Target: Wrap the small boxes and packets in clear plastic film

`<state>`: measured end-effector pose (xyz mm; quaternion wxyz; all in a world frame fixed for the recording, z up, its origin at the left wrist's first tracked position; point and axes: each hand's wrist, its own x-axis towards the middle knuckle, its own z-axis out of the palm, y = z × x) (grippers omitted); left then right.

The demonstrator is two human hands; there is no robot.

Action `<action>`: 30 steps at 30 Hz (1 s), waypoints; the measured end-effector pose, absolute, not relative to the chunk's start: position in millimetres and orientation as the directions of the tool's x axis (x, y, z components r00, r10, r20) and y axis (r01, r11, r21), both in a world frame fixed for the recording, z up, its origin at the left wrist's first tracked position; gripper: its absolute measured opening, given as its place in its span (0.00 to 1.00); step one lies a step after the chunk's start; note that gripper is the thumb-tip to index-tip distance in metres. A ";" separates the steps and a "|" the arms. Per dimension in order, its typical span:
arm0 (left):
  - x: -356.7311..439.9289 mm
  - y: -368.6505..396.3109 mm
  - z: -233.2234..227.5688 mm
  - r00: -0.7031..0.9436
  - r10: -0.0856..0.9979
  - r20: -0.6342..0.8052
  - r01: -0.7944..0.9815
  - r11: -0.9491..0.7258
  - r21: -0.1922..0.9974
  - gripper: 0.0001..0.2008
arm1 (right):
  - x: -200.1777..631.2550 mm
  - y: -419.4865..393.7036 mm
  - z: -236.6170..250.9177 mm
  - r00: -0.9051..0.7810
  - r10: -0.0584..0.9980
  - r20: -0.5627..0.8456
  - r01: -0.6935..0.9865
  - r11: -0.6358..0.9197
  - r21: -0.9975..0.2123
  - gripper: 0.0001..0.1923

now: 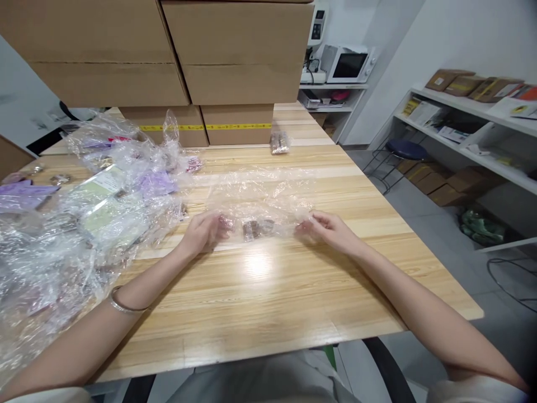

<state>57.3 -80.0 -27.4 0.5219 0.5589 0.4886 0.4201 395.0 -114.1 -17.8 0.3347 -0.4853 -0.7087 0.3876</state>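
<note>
Two bare hands are spread apart over a pale, striped wood-grain table (314,302), with a sheet of clear, crinkled plastic film (262,190) stretched between them. The left hand (203,228) is closed with its fingers bent around the film's near left corner, and the right hand (329,226) pinches the near right part between thumb and fingers; both are slightly blurred. Midway between the hands, at the film's near edge, lies a small, dark brown, block-shaped packet (252,230); whether it sits inside, under or on top of the film I cannot tell. A thin, silver-coloured bangle (126,302) circles the left forearm. To the left of the left hand, a large, loose heap of clear, shiny plastic wrapping (119,210) covers much of the table, with soft purple pieces (157,183) and flat, pale green panels (100,218) showing among its folds. Farther back, well apart from the hands, a small, brownish packet in clear wrapping (279,143) stands just beside the stack of large, brown cardboard boxes (243,50), whose lower row carries yellow tape. Beyond the table on the right are a white microwave oven (350,64) on a shelf and a round, dark blue stool (405,149).
</note>
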 end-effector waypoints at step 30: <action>50.9 -71.3 -29.6 0.026 0.995 0.098 0.379 -0.101 0.920 0.19 | 395.8 -96.8 -39.4 0.177 0.975 0.132 0.791 -0.061 -0.608 0.22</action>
